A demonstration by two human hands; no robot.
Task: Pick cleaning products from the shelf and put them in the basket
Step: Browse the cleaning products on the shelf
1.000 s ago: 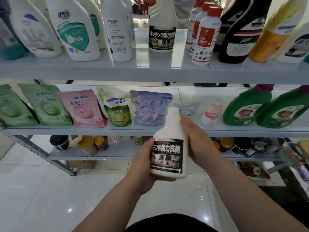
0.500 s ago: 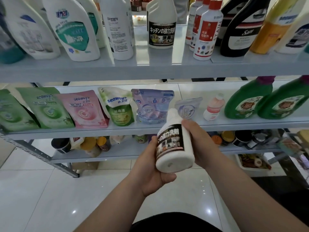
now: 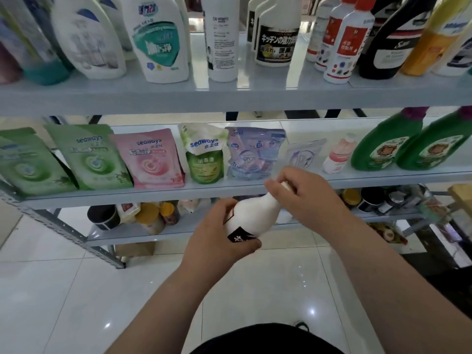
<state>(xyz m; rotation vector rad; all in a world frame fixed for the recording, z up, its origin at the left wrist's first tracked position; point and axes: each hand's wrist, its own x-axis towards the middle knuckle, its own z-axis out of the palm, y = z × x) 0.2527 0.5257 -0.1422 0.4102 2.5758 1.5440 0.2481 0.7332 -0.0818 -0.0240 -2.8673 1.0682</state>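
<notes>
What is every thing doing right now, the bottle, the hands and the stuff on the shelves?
white bottle: held in both hands, tilted, neck pointing up and to the right.
left hand: grips the bottle's body.
right hand: curled round the bottle's neck.
pink pouch: standing on the middle shelf.
green bottles: standing on the middle shelf.
twin bottle: upright on the top shelf.

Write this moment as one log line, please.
left hand: grips white bottle | right hand: holds bottle's top | bottle: tilted | basket: not in view
</notes>
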